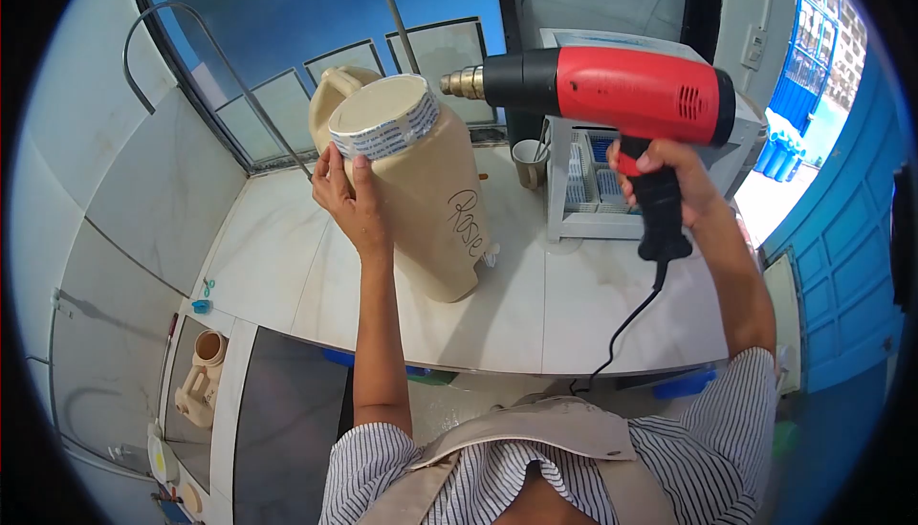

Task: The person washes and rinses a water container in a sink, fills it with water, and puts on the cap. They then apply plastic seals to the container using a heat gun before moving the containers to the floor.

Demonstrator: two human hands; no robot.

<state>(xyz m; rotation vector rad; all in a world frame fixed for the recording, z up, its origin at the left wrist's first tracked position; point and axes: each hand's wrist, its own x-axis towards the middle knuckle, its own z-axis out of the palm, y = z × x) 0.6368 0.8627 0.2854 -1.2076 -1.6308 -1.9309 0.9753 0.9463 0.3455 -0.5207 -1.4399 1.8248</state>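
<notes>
A large beige jug (421, 200) with a side handle and dark handwriting stands on the white tiled counter. Printed sealing film (406, 133) runs around its lid (382, 102). My left hand (352, 198) touches the film and the jug's upper side, its fingers spread. A red and black heat gun (631, 95) is in my right hand (674, 176), fingers wrapped round its black grip. The gun's metal nozzle points left, close beside the film and apart from it. Its black cord hangs over the counter's front edge.
Behind the jug's right side is a mug (529, 164). A white rack (593, 230) with baskets stands to its right. Curved metal pipes (234, 71) rise at the back left. Another beige jug (199, 393) lies lower left. The counter's front edge (535, 372) is near my body.
</notes>
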